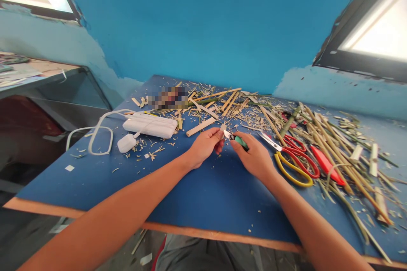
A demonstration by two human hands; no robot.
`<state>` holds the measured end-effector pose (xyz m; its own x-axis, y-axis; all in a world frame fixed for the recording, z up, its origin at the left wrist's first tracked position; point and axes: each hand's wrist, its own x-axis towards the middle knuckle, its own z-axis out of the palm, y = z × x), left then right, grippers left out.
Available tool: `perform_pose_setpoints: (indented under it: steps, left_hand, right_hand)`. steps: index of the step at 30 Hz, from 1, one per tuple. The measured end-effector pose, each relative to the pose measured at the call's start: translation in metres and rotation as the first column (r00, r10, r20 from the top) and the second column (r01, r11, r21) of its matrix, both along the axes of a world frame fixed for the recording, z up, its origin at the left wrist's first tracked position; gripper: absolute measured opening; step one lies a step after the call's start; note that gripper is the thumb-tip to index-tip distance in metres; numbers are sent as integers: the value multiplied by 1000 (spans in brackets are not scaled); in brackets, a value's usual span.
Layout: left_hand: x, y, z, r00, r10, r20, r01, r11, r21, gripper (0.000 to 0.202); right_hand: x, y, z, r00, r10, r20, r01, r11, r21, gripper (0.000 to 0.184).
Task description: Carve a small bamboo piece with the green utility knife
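Over the middle of the blue table, my left hand (205,146) is closed on a small pale bamboo piece (223,128), pinched between thumb and fingers. My right hand (254,155) grips a green-handled utility knife (241,140). Its blade points left and meets or nearly meets the bamboo piece; exact contact is too small to tell. Just right of my right hand lie red-handled scissors (295,152) and a yellow handle loop (291,172), partly overlapping. A red cutter (327,164) rests beside them.
Bamboo strips (330,139) pile up on the right, and shavings (235,110) scatter along the back. A white power strip (149,125) with a plugged-in white adapter (126,143) and looped cable (95,129) lies left. The table's front edge (197,232) runs below my forearms.
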<state>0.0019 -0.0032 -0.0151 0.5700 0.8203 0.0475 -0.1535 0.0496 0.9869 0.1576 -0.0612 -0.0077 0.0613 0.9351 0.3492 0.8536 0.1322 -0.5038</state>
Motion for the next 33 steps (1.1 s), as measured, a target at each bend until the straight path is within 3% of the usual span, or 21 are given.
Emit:
perform_pose_setpoints:
  steps: [20, 33]
  left_hand:
    - [-1, 1, 3, 1000, -18, 1, 18, 999, -31, 29]
    - [-7, 7, 2, 989, -138, -47, 138, 990, -11, 32]
  right_hand:
    - [4, -4, 2, 998, 12, -66, -8, 998, 57, 33]
    - [4, -4, 1, 1000, 6, -6, -6, 1000, 19, 33]
